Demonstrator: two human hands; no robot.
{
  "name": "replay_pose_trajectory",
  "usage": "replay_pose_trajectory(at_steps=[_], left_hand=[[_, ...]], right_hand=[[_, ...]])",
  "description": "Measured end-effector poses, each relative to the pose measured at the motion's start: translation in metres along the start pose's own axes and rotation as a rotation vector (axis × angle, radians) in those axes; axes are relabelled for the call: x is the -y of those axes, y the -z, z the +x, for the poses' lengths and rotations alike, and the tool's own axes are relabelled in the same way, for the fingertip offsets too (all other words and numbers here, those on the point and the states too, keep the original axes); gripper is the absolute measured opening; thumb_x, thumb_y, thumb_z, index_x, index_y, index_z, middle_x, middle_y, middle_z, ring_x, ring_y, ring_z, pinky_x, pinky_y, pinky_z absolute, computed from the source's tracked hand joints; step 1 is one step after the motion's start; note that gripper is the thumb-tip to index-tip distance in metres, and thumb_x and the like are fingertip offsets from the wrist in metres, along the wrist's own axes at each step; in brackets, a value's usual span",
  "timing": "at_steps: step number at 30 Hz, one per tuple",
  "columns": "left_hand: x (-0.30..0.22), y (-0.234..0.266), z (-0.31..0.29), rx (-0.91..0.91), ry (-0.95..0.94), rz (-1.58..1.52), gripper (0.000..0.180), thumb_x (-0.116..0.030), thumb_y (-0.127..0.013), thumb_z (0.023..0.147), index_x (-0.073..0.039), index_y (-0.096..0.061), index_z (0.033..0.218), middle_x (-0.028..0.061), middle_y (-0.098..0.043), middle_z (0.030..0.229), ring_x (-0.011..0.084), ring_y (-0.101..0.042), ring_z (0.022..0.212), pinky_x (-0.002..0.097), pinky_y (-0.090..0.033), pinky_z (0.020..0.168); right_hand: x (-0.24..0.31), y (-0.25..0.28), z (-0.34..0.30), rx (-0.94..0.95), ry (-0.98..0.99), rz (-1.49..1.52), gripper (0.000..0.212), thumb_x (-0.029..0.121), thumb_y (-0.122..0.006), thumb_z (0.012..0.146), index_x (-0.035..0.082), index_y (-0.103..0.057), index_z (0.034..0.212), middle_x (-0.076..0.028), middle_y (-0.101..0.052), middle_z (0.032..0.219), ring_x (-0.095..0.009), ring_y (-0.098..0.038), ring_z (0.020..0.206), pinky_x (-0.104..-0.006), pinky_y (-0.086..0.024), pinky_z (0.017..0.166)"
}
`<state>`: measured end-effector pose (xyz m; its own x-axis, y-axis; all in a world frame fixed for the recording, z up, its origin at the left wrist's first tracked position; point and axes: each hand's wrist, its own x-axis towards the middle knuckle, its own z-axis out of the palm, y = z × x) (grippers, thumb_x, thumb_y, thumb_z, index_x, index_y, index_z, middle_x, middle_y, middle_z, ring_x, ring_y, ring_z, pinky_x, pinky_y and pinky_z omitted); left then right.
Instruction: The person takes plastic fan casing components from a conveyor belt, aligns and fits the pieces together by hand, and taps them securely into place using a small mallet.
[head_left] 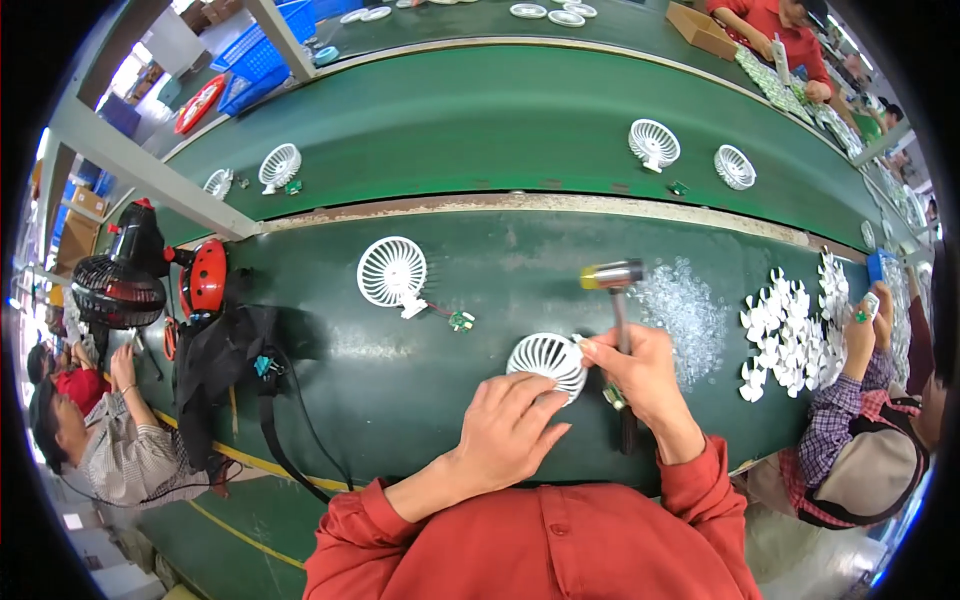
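Observation:
In front of me a white slatted fan housing (548,358) lies tilted on the green bench. My left hand (512,418) is closed over its near edge with curved fingers. At its right side, my right hand (640,368) pinches the small neck part between thumb and fingers. A hammer (612,275) with a yellow and dark head points away from me. Its handle passes by my right hand; whether the palm also grips it I cannot tell. A small green circuit board (614,397) shows below the right hand.
Another fan housing (392,272) with a wired board (460,321) lies left. Clear small pieces (685,320) and white plastic parts (790,335) are heaped right. A conveyor belt (470,120) carries more housings. A black bag (225,370) and small fan (118,280) stand left; co-workers sit both sides.

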<state>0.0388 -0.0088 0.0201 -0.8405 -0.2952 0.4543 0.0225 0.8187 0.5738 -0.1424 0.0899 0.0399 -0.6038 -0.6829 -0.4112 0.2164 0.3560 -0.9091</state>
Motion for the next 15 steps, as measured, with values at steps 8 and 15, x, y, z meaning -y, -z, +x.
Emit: replay_pose_trajectory(at_steps=[8,15], left_hand=[[0.007,-0.020,-0.006,0.044,-0.018,0.188,0.037,-0.013,-0.076,0.072,-0.007,-0.066,0.108,0.0071,-0.059,0.116,0.0271,-0.056,0.108,0.0451,-0.043,0.090],[0.004,-0.022,-0.004,0.033,-0.011,0.211,0.037,-0.012,-0.076,0.072,-0.006,-0.066,0.107,0.0080,-0.060,0.114,0.0275,-0.056,0.107,0.0446,-0.044,0.087]], right_hand=[[-0.030,0.012,0.003,-0.123,0.364,-0.773,0.028,0.021,-0.072,0.086,-0.005,-0.064,0.076,-0.011,-0.057,0.069,-0.014,-0.055,0.060,-0.0340,-0.044,0.054],[-0.021,0.030,-0.038,-0.173,0.412,-0.443,0.026,0.006,-0.059,0.094,0.000,-0.062,0.119,-0.004,-0.057,0.079,-0.007,-0.051,0.060,-0.0232,-0.039,0.051]])
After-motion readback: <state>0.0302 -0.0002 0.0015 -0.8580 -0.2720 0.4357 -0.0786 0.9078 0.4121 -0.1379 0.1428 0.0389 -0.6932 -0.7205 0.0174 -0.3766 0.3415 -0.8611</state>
